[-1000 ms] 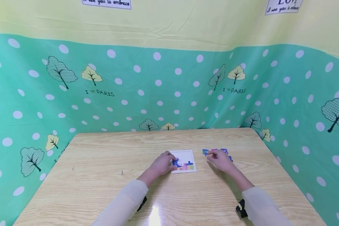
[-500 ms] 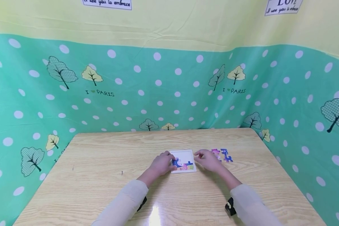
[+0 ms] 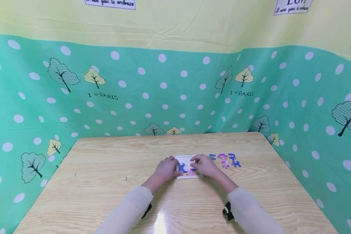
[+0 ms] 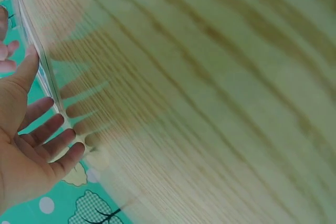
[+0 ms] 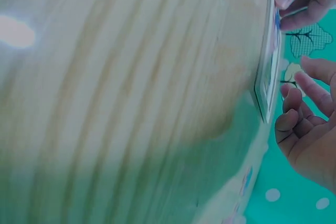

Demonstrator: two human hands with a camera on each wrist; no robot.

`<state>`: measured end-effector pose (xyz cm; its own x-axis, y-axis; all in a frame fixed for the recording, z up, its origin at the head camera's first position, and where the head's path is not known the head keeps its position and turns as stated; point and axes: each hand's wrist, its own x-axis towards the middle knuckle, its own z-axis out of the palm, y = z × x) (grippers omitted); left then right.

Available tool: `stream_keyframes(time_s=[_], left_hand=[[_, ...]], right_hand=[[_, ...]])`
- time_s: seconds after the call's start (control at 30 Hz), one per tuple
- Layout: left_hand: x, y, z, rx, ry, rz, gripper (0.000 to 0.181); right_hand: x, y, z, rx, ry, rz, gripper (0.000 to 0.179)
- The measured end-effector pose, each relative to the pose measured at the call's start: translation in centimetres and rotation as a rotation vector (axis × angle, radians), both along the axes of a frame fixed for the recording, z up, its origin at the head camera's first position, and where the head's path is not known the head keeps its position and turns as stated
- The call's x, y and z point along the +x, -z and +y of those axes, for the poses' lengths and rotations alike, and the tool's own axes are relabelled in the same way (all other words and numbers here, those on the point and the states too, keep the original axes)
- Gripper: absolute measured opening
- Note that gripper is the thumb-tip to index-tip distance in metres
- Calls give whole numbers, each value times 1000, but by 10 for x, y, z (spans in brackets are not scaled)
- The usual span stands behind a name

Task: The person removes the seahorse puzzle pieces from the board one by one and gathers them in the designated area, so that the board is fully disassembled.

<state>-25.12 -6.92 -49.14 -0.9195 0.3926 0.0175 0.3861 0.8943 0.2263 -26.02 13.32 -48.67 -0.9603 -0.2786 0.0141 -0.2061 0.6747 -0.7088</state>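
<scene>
Sleeves (image 3: 128, 209): pale cloth, covering both forearms and ending short of the wrists.
Wrist devices (image 3: 228, 212): black, one sitting beneath each sleeve.
Glare (image 3: 160, 224): a white patch, shining on the table between the arms.
Left hand (image 3: 164, 170): resting at the tray's left side, the thumb touching the rim near the closer corner; in the left wrist view the fingers are lying spread.
Right hand (image 3: 206, 166): hovering over the tray's right side, thumb and forefinger bending toward each other with their tips close, the other fingers curling inward; I cannot tell whether they are pinching anything.
Tray (image 3: 185, 160): white, square, lying flat near the table's middle, between the hands.
Fitted pieces (image 3: 181, 167): blue and pink ones filling the tray's near part and lower left, the white base showing above them.
Loose pieces (image 3: 236, 163): five, blue and pink, lying on the table just beyond the right hand, to the tray's right.
Table (image 3: 105, 162): pale wood grain, stretching back to the cloth.
Cloth (image 3: 163, 107): green with white dots and trees, hanging behind, yellow above.
</scene>
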Motion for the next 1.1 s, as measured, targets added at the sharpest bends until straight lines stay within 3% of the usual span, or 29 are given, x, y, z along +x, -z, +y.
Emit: stream_keyframes(time_s=[0.5,0.7,0.9,1.1], left_hand=[[-1,2,0,-4,12,12,57],[-1,2,-1,-15,16,23,56],[-2,2,0,-16,16,29,56],[-3,3,1,-11,5,9,58]], right_hand=[[-9,10,-23,23,-44,-44,29],[-11,12,-28,88,-59,-5,34],[-8,10,-30,147,-62,-13,33],[-8,11,-30,132,-56,-21,27]])
